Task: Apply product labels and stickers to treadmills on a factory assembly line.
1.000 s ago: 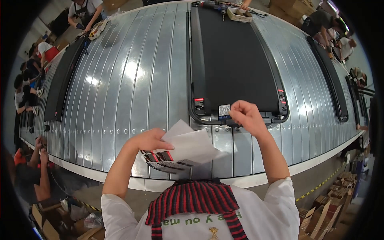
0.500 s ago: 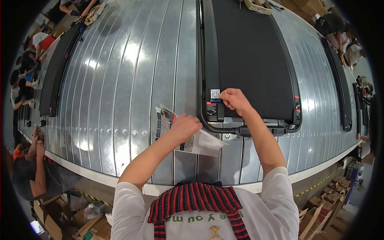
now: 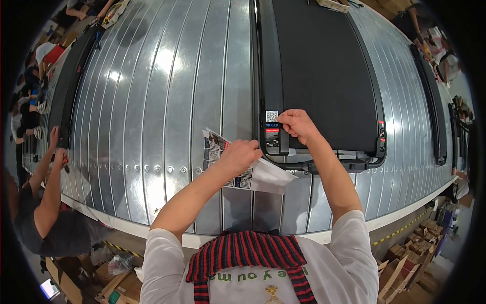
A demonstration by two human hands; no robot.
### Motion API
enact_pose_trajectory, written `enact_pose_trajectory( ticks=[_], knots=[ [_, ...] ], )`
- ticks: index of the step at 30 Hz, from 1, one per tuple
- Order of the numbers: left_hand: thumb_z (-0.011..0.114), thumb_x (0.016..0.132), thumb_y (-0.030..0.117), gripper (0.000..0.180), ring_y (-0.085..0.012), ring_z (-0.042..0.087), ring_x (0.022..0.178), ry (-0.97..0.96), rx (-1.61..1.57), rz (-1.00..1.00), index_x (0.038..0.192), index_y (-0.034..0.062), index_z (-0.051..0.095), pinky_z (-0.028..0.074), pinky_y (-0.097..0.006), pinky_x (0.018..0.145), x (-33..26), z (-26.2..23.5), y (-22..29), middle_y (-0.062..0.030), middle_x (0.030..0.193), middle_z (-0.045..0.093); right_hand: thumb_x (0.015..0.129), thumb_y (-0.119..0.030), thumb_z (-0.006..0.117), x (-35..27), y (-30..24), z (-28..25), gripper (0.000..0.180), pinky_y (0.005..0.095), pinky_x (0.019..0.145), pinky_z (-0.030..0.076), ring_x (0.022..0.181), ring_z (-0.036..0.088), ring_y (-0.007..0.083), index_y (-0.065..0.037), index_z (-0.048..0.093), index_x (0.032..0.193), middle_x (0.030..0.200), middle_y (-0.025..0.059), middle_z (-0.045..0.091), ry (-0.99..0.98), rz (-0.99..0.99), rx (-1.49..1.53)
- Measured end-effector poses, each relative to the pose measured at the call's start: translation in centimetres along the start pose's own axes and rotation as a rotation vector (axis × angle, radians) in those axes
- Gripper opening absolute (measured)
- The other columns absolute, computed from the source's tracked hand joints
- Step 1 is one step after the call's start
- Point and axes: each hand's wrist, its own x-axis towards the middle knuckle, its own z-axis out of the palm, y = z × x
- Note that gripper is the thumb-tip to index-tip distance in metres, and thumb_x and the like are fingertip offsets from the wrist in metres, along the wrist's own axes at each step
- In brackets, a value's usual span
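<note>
- The right hand point(image 3: 296, 125) sits at the centre of the frame, its fingers pinched shut on the edge of a small label point(image 3: 272, 123) on the near left corner of the black treadmill point(image 3: 324, 66); half a second ago it was at the same corner, so it has barely moved.
- The left hand point(image 3: 239, 156) lies just left of and below it, fingers curled down onto a sheet of stickers point(image 3: 218, 152). It presses the sheet flat on the ribbed metal bench point(image 3: 152, 101), closed over it rather than lifting it.
- One second ago that sheet was held up off the bench in front of the chest; now it rests on the bench, and a white paper backing point(image 3: 271, 177) sticks out to the right beneath the left wrist.
- The treadmill fills the upper centre-right of the frame, its near frame rail touching the right hand.
- At the left edge, another person's arms point(image 3: 50, 167) reach onto the bench beside a second dark treadmill point(image 3: 66, 86).
</note>
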Motion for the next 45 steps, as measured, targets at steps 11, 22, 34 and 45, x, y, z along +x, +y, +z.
enact_pose_trajectory(
  ticks=[11, 22, 34, 45],
  knots=[
    [0.052, 0.066, 0.003, 0.010, -0.0261, 0.053, 0.083, 0.084, -0.030, 0.002, 0.075, 0.0055, 0.053, 0.045, -0.037, 0.066, 0.4, 0.2, -0.7, -0.0094, 0.098, 0.048, 0.074, -0.009, 0.057, 0.3, 0.0, 0.0, 0.009, 0.0196, 0.032, 0.021, 0.037, 0.033, 0.0048, 0.000, 0.055, 0.073, 0.049, 0.0005, 0.044, 0.042, -0.008, -0.023],
    [0.050, 0.067, 0.003, 0.010, -0.0294, 0.054, 0.081, 0.068, -0.074, 0.007, 0.076, 0.0050, 0.054, 0.045, -0.038, 0.068, 0.2, 0.1, -1.2, -0.0119, 0.108, 0.048, 0.073, -0.010, 0.058, 0.1, -0.1, 0.4, 0.011, 0.0191, 0.032, 0.021, 0.036, 0.033, 0.0041, 0.000, 0.055, 0.069, 0.047, -0.0004, 0.043, 0.062, -0.034, -0.016],
    [0.050, 0.069, 0.006, 0.007, -0.0258, 0.054, 0.084, 0.006, -0.040, -0.002, 0.074, 0.0045, 0.055, 0.043, -0.036, 0.071, 0.3, 0.3, -1.6, -0.0137, 0.107, 0.048, 0.074, -0.011, 0.059, 0.3, 0.3, 0.5, 0.012, 0.0186, 0.032, 0.022, 0.036, 0.033, 0.0041, 0.000, 0.054, 0.071, 0.049, 0.0000, 0.044, 0.091, -0.034, -0.038],
    [0.051, 0.068, 0.006, 0.008, -0.0262, 0.055, 0.081, 0.038, -0.026, 0.018, 0.075, 0.0040, 0.055, 0.044, -0.036, 0.069, 0.3, 0.4, -1.7, -0.0159, 0.108, 0.048, 0.073, -0.010, 0.058, 0.1, 0.3, 0.7, 0.010, 0.0179, 0.032, 0.022, 0.037, 0.034, 0.0037, -0.001, 0.054, 0.071, 0.049, -0.0007, 0.044, 0.099, -0.038, -0.026]
  ],
)
